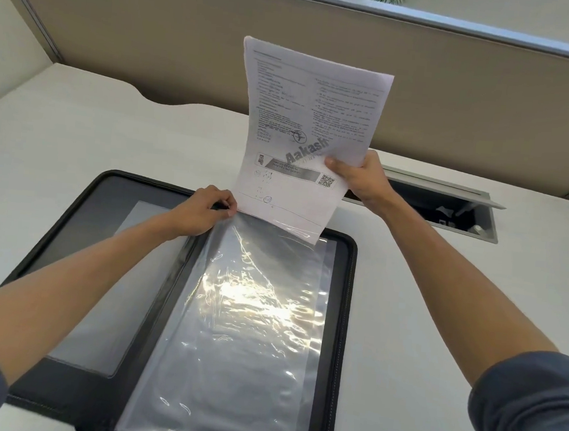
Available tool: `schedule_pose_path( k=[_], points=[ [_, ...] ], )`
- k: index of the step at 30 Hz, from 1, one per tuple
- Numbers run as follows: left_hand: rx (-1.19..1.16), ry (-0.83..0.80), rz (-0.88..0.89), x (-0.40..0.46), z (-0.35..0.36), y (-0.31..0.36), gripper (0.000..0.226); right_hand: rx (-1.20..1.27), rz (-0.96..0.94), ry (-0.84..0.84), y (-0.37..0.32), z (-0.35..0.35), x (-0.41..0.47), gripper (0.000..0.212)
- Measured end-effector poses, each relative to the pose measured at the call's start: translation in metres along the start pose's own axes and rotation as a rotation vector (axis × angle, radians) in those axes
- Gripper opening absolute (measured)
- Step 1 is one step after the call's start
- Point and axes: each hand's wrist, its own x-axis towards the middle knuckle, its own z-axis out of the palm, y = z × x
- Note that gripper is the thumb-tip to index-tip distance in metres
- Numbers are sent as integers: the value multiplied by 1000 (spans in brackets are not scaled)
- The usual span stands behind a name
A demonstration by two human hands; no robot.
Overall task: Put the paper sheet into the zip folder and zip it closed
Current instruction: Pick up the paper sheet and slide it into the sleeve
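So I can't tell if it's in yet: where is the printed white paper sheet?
Centre of the head view: printed white paper sheet upright in the right hand, bottom edge entering the clear plastic sleeve.

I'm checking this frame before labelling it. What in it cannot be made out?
- Head view: the black zip folder's near edge is cut off by the picture's bottom edge; no zip puller can be made out.
- The printed white paper sheet's small text is too blurred to read.
- The left hand's grip at the clear plastic sleeve's top: its fingertips curl out of sight.
- The right hand's fingers are hidden behind the sheet.
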Motion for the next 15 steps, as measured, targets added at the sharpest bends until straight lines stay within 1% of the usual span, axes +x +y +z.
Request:
schedule_pose_path(
  k=[4,9,12,15],
  points=[
    [-2,10,20,-3,2,-1,11,23,22,16,3,-3,-1,33],
    [103,59,24,0,2,-2,9,15,35,4,2,-8,-1,35],
    [107,86,44,2,3,-1,7,-5,36,-21,-1,-10,0,36],
    [118,67,71,2,2,-2,6,-48,27,-32,-3,-8,-1,36]
  ],
)
